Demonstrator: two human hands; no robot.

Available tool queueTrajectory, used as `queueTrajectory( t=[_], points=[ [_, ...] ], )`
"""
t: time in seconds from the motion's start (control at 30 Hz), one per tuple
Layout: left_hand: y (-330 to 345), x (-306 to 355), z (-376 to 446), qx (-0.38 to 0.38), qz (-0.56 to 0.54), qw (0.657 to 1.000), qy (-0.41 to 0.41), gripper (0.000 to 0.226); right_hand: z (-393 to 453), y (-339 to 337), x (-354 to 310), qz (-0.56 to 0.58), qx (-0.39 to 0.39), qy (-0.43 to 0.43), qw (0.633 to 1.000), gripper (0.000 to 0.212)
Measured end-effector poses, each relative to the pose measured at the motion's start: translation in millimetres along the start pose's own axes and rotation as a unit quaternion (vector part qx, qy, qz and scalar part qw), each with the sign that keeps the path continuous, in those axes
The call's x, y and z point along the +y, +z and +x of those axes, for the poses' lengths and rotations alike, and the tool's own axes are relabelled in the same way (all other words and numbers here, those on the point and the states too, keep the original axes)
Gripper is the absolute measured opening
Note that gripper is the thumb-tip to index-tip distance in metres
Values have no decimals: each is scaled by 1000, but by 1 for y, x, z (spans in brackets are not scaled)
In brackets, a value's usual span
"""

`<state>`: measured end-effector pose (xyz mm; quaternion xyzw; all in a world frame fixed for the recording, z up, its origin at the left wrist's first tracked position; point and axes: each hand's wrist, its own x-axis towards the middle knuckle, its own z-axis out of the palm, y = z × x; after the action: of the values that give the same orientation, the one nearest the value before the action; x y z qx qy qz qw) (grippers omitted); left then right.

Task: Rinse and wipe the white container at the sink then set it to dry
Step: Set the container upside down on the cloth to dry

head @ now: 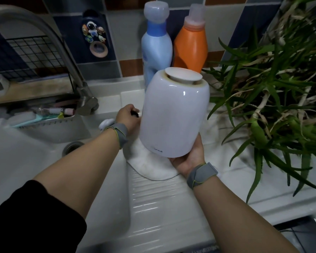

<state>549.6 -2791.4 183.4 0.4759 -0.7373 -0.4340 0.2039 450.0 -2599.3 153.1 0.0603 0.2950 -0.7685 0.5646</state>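
Note:
The white container [173,114] is a rounded plastic tank with a round cap at its far end, ringed by brownish stains. My right hand [189,157] cups its near end from below and holds it tilted above a white cloth [153,167] that lies on the ribbed drainboard [162,201]. My left hand [129,116] reaches behind the container's left side with its fingers curled around a small dark object that I cannot identify. Both wrists wear grey bands.
The sink basin [35,157] with its drain [72,147] lies to the left, under a steel faucet [44,39]. A wire caddy [44,117] with brushes hangs behind. A blue bottle [156,44] and an orange bottle [191,44] stand at the back. A spiky plant [274,99] crowds the right.

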Motion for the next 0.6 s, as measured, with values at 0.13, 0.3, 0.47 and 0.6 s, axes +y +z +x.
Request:
queueTrajectory(
  t=[0.13,0.3,0.47,0.6],
  points=[
    [-12,2,-4,53,-183,980,-63,38,10,4,2,-23,16,1,1000,56],
    [-6,8,-25,-80,-398,905,-130,17,12,14,8,-74,77,-8,994,54],
    [-5,0,-26,-66,-463,868,-167,30,3,27,2,-337,190,-20,922,67],
    [0,-10,-28,-20,-466,869,-164,44,-6,25,-17,-655,238,-124,707,59]
  ],
)
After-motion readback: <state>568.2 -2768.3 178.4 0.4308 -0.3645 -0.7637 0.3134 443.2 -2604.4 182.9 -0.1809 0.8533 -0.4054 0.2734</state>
